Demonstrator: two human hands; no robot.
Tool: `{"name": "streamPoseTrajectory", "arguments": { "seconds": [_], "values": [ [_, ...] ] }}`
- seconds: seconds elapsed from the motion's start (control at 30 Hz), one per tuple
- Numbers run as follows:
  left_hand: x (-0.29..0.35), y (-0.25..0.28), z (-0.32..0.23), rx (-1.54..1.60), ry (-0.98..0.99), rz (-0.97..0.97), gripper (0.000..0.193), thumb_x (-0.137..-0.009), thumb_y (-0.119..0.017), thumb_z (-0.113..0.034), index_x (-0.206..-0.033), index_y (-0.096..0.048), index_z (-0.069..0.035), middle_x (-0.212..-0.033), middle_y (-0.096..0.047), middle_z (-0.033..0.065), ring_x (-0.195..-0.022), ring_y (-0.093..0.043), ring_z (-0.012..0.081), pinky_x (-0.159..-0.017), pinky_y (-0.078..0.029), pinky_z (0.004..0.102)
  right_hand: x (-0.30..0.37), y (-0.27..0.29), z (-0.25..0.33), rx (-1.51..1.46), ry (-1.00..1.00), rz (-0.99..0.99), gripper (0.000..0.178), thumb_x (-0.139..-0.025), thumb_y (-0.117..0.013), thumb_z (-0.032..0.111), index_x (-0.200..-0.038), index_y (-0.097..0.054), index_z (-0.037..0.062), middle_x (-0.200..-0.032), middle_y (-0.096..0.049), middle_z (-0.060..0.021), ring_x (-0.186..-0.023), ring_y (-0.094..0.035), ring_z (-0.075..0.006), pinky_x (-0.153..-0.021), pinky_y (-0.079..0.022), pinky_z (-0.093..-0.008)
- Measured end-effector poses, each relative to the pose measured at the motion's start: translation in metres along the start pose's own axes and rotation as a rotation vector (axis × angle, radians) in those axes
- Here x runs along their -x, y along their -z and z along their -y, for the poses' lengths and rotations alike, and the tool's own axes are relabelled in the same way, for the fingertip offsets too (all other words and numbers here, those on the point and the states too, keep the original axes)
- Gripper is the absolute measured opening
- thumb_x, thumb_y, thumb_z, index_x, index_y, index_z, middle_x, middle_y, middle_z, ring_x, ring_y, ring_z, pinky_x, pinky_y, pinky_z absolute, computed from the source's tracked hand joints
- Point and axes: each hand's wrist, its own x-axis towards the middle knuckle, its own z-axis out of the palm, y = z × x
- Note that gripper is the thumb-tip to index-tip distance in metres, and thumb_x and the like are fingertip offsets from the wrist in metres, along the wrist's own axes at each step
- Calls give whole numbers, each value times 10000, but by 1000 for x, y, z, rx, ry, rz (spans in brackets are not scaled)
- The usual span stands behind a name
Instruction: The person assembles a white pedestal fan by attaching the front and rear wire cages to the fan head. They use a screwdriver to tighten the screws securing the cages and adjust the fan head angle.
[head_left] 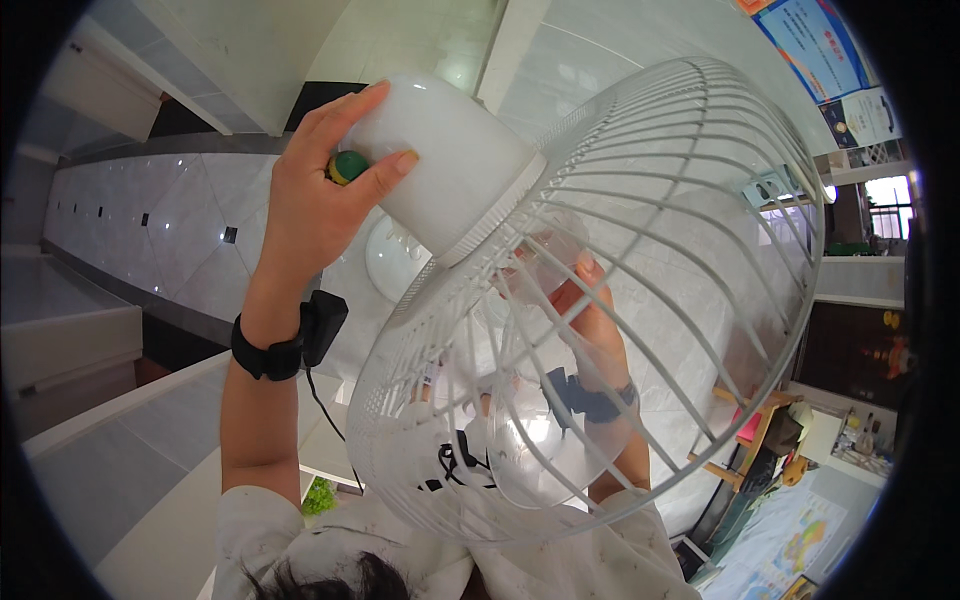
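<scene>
A white electric fan is before me, its smooth motor housing (450, 150) tilted at the upper middle. My left hand (320, 180) is closed around the back of the housing, fingers along its top and thumb on its side. Between thumb and fingers shows a small green and yellow round part (348, 166). The white wire grille (690, 300) spreads from the housing to the right and toward me. Seen through its wires, my right hand (578, 290) holds the clear plastic fan blade (545, 440) near its hub. Wires partly hide those fingertips.
A white round base (395, 257) shows below the housing. Pale counters and cabinets (80, 320) run along the left, over a tiled floor (160, 215). At the lower right are a wooden chair (750, 440) and a cluttered table (790, 540). A black cord (325, 410) hangs from my left wristband.
</scene>
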Motion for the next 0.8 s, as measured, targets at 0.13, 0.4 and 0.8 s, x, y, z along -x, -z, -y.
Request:
{"name": "streamPoseTrajectory", "arguments": {
  "seconds": [0.13, 0.4, 0.8],
  "values": [
    [0, -1, 2, -13, -17, -4, 505, -729, -734, -223, -1193, -564, -117, -1141, -549, 96, -970, -567, 206, -810, -462, 299, -1, 6, -2, -57, -60, -27, 634, -835, -605, 349, -1323, -328, 55, -1171, -531, -138, -1102, -531, -231, -822, -513, -384],
    [0, -3, 3, -23, -15, -28, 508, -717, -736, -210, -1189, -570, -120, -1147, -544, 105, -961, -572, 210, -797, -468, 302, -3, 2, 0, 89, 25, -42, 690, -800, -658, 343, -1305, -312, 27, -1156, -530, -154, -1002, -590, -295, -816, -510, -397],
    [1, -7, -1, -1, 3, -21, 503, -716, -733, -171, -1188, -571, -110, -1156, -538, 111, -1000, -548, 210, -831, -452, 304, -5, -3, 2, 234, 209, -116, 777, -630, -797, 194, -1231, -333, 31, -1085, -504, -91, -976, -556, -204, -838, -483, -358]
  ]
}}
